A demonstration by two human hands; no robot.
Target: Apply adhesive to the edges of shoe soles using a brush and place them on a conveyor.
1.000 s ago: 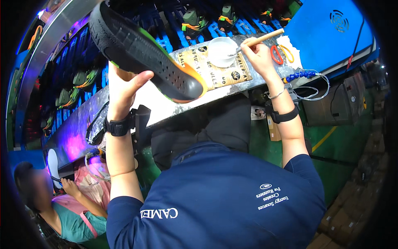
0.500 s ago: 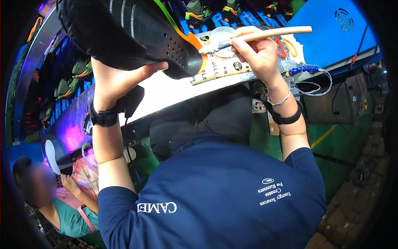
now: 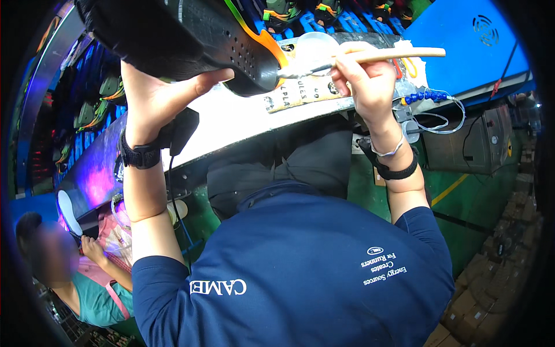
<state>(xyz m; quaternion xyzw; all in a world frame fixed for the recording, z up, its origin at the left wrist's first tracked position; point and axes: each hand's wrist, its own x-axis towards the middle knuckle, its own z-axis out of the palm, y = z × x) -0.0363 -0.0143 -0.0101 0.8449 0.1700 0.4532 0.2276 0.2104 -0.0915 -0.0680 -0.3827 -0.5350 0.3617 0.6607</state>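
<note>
My left hand (image 3: pixel 165 98) grips a black shoe (image 3: pixel 193 40) with an orange and green edge, raised over the bench at the upper left. The thumb lies along its side, while the other fingers are mostly hidden behind it. Between the fingers of my right hand (image 3: pixel 370 81) is a brush (image 3: pixel 413 53) with a pale wooden handle, held nearly level. Its whitish tip meets the shoe's near right end, by the orange edge. Behind the brush lies a round translucent dish (image 3: pixel 317 43). Below it is a printed tan strip (image 3: pixel 300 98) along the bench edge.
At the right stand a blue box (image 3: pixel 457 34) and a grey metal cabinet (image 3: pixel 462 141). A blue segmented hose (image 3: pixel 425 97) and white cable lie near my right wrist. Shoes (image 3: pixel 280 14) line the far side. A co-worker (image 3: pixel 101 289) holds a white sole (image 3: pixel 69 211) at lower left.
The shoe's near end has shifted up and slightly right. My right hand and the brush handle have moved a little right and down, with the tip still at the shoe's end.
</note>
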